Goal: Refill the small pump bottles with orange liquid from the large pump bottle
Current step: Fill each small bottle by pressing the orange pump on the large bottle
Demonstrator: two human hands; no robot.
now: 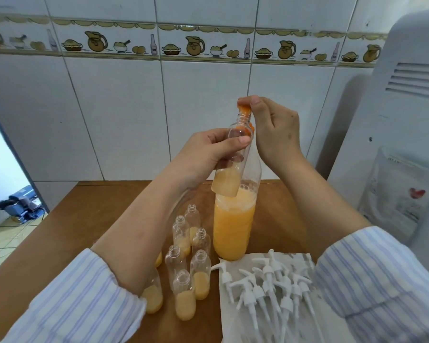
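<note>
While you stand at the brown wooden table (pixel 67 226), your left hand (pixel 203 154) grips a small clear plastic bottle (pixel 230 167), tilted with its neck up and pale orange liquid pooled at its lower end. Your right hand (pixel 273 129) pinches an orange piece (pixel 244 108) at that bottle's mouth; you cannot tell exactly what the piece is. Just behind stands the tall clear bottle of orange liquid (pixel 233 226), upright on the table and foamy at the top. Near your left forearm, a cluster of small open bottles (pixel 186 263) stands upright, each partly filled. To the right, white plastic pump heads (pixel 265 290) lie in a heap on a sheet of white paper (pixel 235 325). Behind the table rises a white tiled wall (pixel 119 115) with a border of painted jugs and pies. A white appliance (pixel 406 107) with vent slots stands at the right, a pale pouch (pixel 394 194) leaning against it.
</note>
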